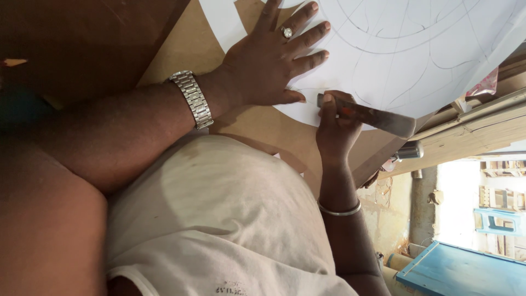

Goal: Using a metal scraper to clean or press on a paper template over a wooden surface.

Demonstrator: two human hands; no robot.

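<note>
View: single head-worn camera; no second view to share ground.
Direction: looks down over the person's chest onto the brown board (257, 123) and white sheet (416, 49).
Orientation: picture rolled sideways.
Range: close, at arm's reach.

- Left hand (268, 63) flat on paper sheet (416, 49), fingers spread, thumb just beside right hand (334, 129).
- Right hand at sheet's curved edge, closed around chisel (372, 116), blade lying across that edge.
- Sheet on board (192, 49).
- Wooden planks (471, 131) beyond board's edge, past the chisel.
</note>
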